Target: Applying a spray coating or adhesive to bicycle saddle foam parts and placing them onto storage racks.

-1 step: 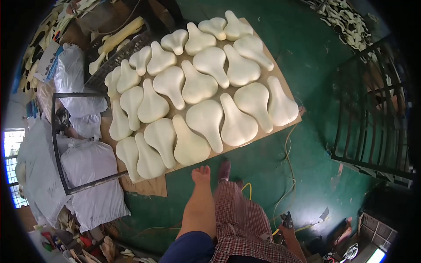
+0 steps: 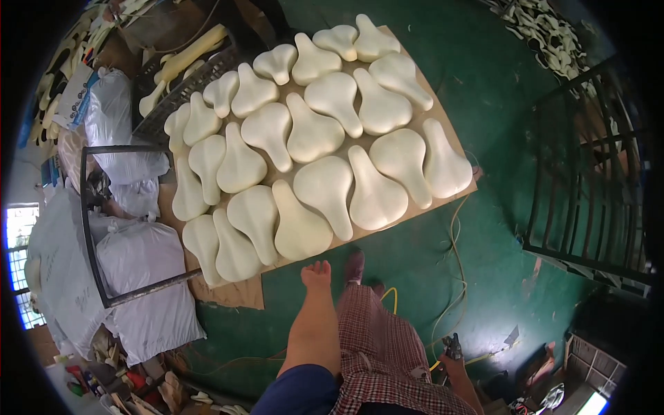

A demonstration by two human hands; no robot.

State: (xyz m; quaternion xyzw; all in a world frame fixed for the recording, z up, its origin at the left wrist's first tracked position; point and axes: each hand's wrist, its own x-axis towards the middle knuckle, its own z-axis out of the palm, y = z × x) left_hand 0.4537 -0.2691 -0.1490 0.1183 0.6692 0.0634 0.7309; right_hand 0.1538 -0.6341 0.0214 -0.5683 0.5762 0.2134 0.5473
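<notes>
Cream foam saddle pads (image 2: 315,176), each pear-shaped with a broad end and a narrow nose, lie packed side by side in rows on a brown cardboard sheet (image 2: 238,294) spread over the green floor (image 2: 498,228). They cover almost the whole sheet, many touching their neighbours. The nearest pad (image 2: 299,225) lies just beyond your left hand (image 2: 317,275), which hangs at the end of your bare forearm, near the sheet's front edge and apart from the pads. Its fingers curl loosely and grasp nothing. Your right hand (image 2: 453,361) is low at your side, by your checked trousers, with its fingers clenched on a small dark tool (image 2: 453,344); a yellow cable (image 2: 456,277) trails over the floor close to it. Your foot in a dark red shoe (image 2: 355,266) stands just beside the left hand. To the left of the sheet, white filled sacks (image 2: 142,259) sit inside and around a dark metal frame (image 2: 86,221). A black metal rack (image 2: 588,180) stands well apart to the right.
</notes>
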